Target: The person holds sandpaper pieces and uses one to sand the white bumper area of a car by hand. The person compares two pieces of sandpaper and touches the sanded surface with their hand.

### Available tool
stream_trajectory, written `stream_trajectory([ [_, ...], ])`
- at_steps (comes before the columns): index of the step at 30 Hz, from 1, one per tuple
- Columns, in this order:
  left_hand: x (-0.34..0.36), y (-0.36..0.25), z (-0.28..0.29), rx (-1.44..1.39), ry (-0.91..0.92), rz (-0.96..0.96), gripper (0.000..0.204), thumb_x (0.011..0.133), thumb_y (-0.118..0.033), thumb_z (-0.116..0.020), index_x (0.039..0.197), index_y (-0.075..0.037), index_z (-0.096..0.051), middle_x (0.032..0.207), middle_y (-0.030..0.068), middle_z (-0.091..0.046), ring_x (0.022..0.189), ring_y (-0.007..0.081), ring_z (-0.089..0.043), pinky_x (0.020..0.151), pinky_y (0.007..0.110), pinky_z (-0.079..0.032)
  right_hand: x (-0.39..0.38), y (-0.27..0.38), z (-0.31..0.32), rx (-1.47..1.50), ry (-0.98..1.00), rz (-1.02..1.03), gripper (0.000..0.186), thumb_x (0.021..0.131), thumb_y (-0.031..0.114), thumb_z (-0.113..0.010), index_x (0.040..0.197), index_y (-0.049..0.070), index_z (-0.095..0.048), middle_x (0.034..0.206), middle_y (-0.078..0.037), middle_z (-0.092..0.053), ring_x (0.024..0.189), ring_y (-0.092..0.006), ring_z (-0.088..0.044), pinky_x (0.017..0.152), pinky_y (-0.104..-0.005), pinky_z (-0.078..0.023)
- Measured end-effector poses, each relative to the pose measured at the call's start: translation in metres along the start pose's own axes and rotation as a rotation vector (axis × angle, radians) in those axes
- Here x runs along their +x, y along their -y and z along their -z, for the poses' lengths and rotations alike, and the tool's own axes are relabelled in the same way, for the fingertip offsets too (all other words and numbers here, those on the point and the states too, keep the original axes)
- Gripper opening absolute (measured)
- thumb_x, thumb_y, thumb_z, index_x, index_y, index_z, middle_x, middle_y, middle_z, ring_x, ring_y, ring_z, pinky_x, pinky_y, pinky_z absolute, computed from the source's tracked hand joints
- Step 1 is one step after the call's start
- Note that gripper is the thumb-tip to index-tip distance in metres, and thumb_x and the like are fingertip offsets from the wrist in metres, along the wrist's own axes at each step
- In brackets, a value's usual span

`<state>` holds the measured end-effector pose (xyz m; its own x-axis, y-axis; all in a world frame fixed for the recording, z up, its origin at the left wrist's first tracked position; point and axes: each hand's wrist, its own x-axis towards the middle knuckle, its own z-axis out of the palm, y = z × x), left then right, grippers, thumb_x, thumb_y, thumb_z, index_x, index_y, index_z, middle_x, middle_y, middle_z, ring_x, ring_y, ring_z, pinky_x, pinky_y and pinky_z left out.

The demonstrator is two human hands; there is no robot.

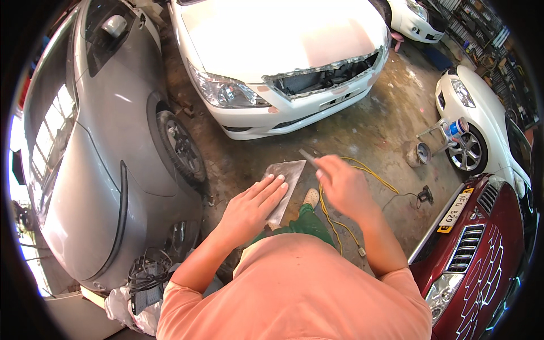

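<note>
Fingers of my left hand (253, 205) lie flat and close together over a thin, stiff-looking grey sheet (290, 173) with smudges and paler edges. The sheet is in front of my body, above the floor; my thumb is hidden, and I take it to be gripped from beneath. My right hand (344, 184) is closed around a narrow grey flat strip (307, 158), whose end sticks out past the fingers toward the upper left. The strip's tip is just beyond the sheet's upper right corner; its exact kind is unclear.
A white car (272, 113) with an open grille gap faces me. A grey car (107, 147) stands left, a dark red one (481, 249) right. A yellow cord (371, 170) lies on the floor beside my shoe (311, 197). Cans and a small stand (436, 139) are at right.
</note>
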<state>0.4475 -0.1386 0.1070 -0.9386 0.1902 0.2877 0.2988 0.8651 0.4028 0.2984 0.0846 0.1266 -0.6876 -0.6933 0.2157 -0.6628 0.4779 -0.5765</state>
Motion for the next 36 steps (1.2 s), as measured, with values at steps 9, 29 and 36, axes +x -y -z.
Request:
stream_trajectory([
  [9, -0.012, -0.005, -0.031, -0.788, 0.027, 0.544, 0.042, 0.099, -0.009, -0.058, 0.14, -0.007, -0.054, 0.13, 0.0173, -0.063, 0.116, 0.034, -0.063, 0.093, 0.038, -0.052, 0.022, -0.041, -0.038, 0.998, -0.382, -0.49, 0.045, 0.097, 0.022, -0.068, 0.132, -0.002, -0.052, 0.114, -0.008, -0.063, 0.103, -0.0151, -0.059, 0.09, -0.0308, -0.048],
  [29, 0.027, 0.025, -0.06, -0.589, 0.05, 0.619, 0.028, 0.096, -0.012, -0.061, 0.121, 0.0, -0.064, 0.108, 0.0229, -0.069, 0.1, 0.0397, -0.066, 0.087, 0.04, -0.051, -0.073, -0.076, -0.118, 0.803, -0.038, -0.684, 0.059, 0.096, 0.025, -0.068, 0.144, -0.002, -0.047, 0.137, -0.019, -0.058, 0.121, -0.025, -0.058, 0.105, -0.0355, -0.044],
  [36, -0.002, 0.07, -0.084, -0.117, 0.059, 0.338, 0.038, 0.081, 0.0, -0.059, 0.118, -0.003, -0.069, 0.117, 0.0136, -0.071, 0.117, 0.0322, -0.062, 0.094, 0.043, -0.051, -0.046, -0.072, -0.059, 0.998, -0.046, -0.632, 0.045, 0.088, 0.004, -0.068, 0.132, 0.001, -0.059, 0.112, -0.011, -0.068, 0.099, -0.017, -0.065, 0.086, -0.0317, -0.052],
])
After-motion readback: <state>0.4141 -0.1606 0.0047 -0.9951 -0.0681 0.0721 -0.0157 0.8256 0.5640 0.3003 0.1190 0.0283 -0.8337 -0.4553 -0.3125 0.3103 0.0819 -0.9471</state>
